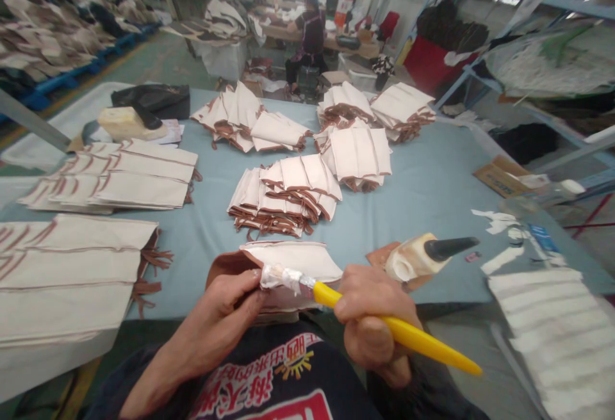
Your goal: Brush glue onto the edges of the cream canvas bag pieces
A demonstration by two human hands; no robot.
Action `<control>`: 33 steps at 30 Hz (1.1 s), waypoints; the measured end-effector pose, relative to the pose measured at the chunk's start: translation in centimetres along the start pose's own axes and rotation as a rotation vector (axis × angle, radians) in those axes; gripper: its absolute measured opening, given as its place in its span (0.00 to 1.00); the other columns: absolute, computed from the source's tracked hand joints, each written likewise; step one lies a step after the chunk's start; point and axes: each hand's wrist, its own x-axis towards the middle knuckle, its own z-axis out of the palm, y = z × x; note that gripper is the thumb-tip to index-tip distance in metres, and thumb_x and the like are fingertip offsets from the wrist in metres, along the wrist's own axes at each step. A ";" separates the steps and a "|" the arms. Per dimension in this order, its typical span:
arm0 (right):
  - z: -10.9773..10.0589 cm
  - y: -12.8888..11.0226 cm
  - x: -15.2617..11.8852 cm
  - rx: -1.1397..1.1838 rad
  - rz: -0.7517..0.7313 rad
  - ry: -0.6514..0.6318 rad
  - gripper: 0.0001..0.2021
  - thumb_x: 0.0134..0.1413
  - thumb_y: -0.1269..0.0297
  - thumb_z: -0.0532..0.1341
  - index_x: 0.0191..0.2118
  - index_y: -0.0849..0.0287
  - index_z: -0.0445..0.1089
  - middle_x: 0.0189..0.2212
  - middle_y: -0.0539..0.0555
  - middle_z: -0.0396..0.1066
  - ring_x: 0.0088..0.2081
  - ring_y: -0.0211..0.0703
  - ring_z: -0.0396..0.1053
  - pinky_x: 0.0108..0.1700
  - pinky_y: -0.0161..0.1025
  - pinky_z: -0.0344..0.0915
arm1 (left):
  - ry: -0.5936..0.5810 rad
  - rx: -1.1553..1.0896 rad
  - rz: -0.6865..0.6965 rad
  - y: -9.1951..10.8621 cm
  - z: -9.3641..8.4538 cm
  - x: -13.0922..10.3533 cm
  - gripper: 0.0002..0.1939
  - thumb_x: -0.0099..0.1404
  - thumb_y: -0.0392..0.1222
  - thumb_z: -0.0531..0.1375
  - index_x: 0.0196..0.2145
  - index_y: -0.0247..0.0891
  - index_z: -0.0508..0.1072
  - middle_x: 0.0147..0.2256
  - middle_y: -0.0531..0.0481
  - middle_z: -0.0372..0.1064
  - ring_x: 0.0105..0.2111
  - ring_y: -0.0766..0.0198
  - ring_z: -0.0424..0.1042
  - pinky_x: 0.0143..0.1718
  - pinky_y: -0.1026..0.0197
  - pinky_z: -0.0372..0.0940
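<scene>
My right hand (375, 311) is closed round the yellow handle of a paintbrush (427, 346). White paste coats the brush's bristles, which touch the edge of a cream fabric piece (298, 260) with brown lining. That piece lies at the front edge of the table, and my left hand (230, 305) pinches its left end between thumb and fingers. To the right of the piece stands a cream container (408, 260) with a black spout-like end and white residue. Just beyond the piece lies a stack of cream pieces (288, 193) with brown edges.
More bundled pieces (358, 154) sit farther back on the blue-grey table (202, 260). Flat stacks (72, 279) with brown strips lie at left. White layered material (552, 337) and an open cardboard box (504, 177) are at right. A person (310, 29) sits in the background.
</scene>
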 end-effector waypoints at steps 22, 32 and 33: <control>-1.9 1.5 1.8 0.237 0.343 0.307 0.18 0.73 0.51 0.58 0.32 0.53 0.70 0.18 0.43 0.57 0.15 0.33 0.52 0.15 0.32 0.46 | -0.066 -0.232 -0.128 0.1 -0.3 1.9 0.15 0.74 0.45 0.57 0.38 0.35 0.80 0.34 0.48 0.77 0.35 0.59 0.72 0.36 0.63 0.66; -1.3 2.5 5.5 0.407 0.381 -0.005 0.19 0.73 0.49 0.59 0.32 0.55 0.69 0.16 0.39 0.51 0.14 0.30 0.42 0.13 0.29 0.42 | -0.177 -0.355 -0.183 0.1 -1.3 2.5 0.17 0.72 0.51 0.62 0.42 0.35 0.84 0.34 0.48 0.76 0.33 0.61 0.68 0.34 0.63 0.65; -0.7 2.6 6.0 0.425 0.392 -0.046 0.19 0.72 0.48 0.59 0.32 0.55 0.69 0.16 0.38 0.50 0.14 0.30 0.43 0.14 0.29 0.43 | -0.182 -0.363 -0.185 0.1 -1.2 2.6 0.17 0.72 0.51 0.62 0.42 0.35 0.84 0.33 0.48 0.76 0.32 0.61 0.68 0.34 0.62 0.65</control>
